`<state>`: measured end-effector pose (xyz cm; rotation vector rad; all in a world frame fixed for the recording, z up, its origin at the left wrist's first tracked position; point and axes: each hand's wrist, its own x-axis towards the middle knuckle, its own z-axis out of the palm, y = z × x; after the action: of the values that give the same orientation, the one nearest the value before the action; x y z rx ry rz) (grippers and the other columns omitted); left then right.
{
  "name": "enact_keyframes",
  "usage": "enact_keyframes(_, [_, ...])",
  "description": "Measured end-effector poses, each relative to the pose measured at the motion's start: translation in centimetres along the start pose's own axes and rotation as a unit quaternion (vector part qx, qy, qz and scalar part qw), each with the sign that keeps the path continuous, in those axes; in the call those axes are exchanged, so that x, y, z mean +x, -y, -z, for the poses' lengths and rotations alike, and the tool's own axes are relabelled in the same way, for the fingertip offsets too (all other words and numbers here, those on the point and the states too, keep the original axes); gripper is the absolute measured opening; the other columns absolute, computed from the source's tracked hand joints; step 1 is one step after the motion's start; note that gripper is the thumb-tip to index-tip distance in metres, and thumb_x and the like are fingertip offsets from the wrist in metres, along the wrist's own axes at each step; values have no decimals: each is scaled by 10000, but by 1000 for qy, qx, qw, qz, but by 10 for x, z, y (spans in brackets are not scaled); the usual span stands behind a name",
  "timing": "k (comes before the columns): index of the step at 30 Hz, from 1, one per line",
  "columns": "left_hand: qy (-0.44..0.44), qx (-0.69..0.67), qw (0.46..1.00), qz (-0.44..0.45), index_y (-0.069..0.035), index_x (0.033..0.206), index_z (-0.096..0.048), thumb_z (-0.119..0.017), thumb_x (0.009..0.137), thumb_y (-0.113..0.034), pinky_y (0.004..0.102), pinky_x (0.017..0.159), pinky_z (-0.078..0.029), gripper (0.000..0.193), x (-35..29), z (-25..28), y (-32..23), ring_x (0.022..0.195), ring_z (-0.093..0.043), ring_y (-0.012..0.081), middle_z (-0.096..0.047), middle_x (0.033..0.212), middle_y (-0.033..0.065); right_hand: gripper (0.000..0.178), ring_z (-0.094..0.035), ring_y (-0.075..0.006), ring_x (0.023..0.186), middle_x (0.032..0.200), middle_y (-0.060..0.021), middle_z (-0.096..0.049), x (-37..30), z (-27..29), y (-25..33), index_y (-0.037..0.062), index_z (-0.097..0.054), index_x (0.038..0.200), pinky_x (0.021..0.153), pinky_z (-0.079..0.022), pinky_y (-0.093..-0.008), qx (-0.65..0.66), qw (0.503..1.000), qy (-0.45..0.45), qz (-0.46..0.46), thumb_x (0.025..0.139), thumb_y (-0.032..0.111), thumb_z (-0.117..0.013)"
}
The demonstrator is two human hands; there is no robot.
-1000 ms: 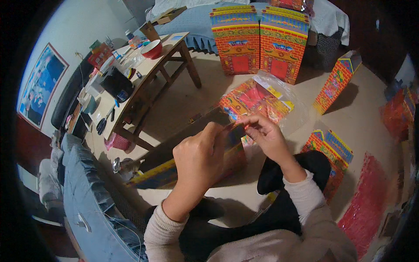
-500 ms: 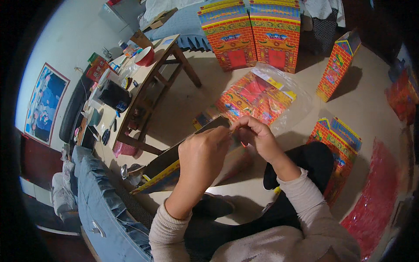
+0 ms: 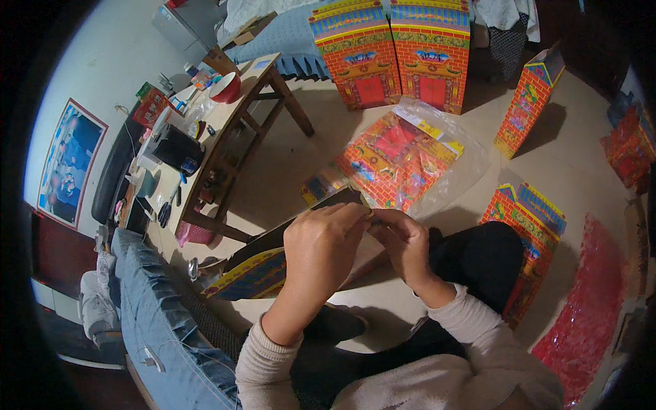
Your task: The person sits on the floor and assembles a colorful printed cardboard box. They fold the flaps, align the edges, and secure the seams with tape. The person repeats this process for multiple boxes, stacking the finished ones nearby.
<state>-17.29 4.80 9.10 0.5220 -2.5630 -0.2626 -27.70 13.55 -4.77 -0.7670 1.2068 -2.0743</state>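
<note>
One wooden surface (image 3: pixel 249 70): left and far, carrying a red bowl (image 3: pixel 227 89) and a black box-shaped appliance (image 3: pixel 176 148)
Open printed carton (image 3: pixel 253 275): left of centre, near, its dark inside showing, long side slanting toward the hands
Left hand (image 3: pixel 318 239): grip closed on the carton's right-hand corner
Paired cartons (image 3: pixel 369 61): far, upright, side by side
Right hand (image 3: pixel 404 249): grip pinched on the same corner, fingertips meeting the left's
Wrapped printed sheets (image 3: pixel 410 150): on the floor beyond the hands
Narrow carton (image 3: pixel 526 102): right, far, standing
Red plastic sheet (image 3: pixel 588 321): right, near
</note>
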Motion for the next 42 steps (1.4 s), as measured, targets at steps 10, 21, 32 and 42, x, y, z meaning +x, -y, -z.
enact_keyframes(10, [-21, 31, 999, -24, -97, 829, -687, -807, 788, -211, 412, 705, -512, 170, 2, -2, 6, 779, -692, 292, -687, 806, 67, 184, -663, -170, 1011, 1011, -68, -698, 7, -4, -14, -14, -715, 1038, 906, -549, -311, -58, 987, -18, 148, 886, -109, -675])
enact_keyframes(21, [-264, 52, 956, -121, -166, 1077, -755, -781, 736, -185, 403, 945, -491, 342, -26, 7, 13, 1112, -686, 258, -723, 1158, 54, 193, -610, -145, 1032, 1082, -31, -664, 22, 23, -24, 22, -683, 1002, 960, -496, -319, -126, 985, -63, 99, 962, 192, -766])
enact_keyframes(32, [-532, -377, 697, 298, 7, 1320, -588, -607, 1090, -161, 265, 993, -459, 285, -194, -17, 114, 1087, -582, 111, -654, 1204, 36, 156, -574, -99, 998, 1058, 1, -634, 33, 53, -4, 11, -653, 1129, 912, -457, -248, -230, 965, 68, 110, 1033, 127, -692])
enact_keyframes(42, [-519, -435, 682, 277, -19, 1229, -675, -660, 1051, -95, 230, 935, -504, 194, -225, -13, 119, 1034, -637, 91, -699, 1130, 19, 465, -655, -308, 1027, 1138, -96, -705, -3, -154, 117, 82, -670, 1246, 942, -495, -411, -514, 630, 349, 466, 812, 116, -832])
